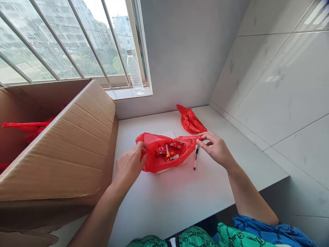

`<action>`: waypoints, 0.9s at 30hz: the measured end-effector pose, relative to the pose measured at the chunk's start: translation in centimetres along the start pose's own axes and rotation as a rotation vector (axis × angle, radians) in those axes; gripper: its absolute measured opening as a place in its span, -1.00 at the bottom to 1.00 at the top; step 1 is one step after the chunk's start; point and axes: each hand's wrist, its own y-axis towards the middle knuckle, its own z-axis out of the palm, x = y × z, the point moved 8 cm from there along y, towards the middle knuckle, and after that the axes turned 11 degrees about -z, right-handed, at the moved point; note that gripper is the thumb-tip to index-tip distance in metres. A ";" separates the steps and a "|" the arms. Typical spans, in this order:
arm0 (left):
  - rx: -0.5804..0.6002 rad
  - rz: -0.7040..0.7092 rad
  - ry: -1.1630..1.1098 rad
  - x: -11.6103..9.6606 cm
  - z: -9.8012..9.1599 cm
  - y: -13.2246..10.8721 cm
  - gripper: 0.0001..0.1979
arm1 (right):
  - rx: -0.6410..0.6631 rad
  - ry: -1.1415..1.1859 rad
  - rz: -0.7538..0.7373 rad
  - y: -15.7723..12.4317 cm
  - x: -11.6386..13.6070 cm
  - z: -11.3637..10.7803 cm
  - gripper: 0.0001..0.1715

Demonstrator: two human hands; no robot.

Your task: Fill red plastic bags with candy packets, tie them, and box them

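A red plastic bag (pixel 151 165) is spread wide at its mouth above the white tabletop. Inside it lie several small red packets (pixel 176 144) with white and yellow print. My left hand (pixel 131 163) pinches the bag's left edge. At the opposite side, the fingers of my right hand (pixel 214 147) grip the bag's right corner. A flat pale sheet or pad (pixel 172 168) shows partly from under the bag; most of it is hidden. Just below my right hand, a pen (pixel 196 157) with a black cap lies on the table.
Behind the bag, a second, crumpled red plastic bag (pixel 191 120) rests near the wall. A large cardboard box (pixel 77 147) with red bags inside stands at the left. On the windowsill is a clear bottle (pixel 135 73). A tiled wall (pixel 277 85) bounds the right side.
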 end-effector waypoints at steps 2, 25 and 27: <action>-0.176 0.027 -0.114 -0.9 -3.5 0.1 -0.84 | -0.084 0.155 -0.056 1.8 1.1 -0.8 -0.69; -0.160 0.292 -1.050 -7.2 -7.3 2.8 -0.80 | 0.078 0.754 -0.329 8.0 9.9 6.8 -0.19; 0.026 0.376 -1.043 -8.8 -5.6 2.3 -0.79 | 0.097 0.686 -0.357 7.8 10.4 7.7 -0.34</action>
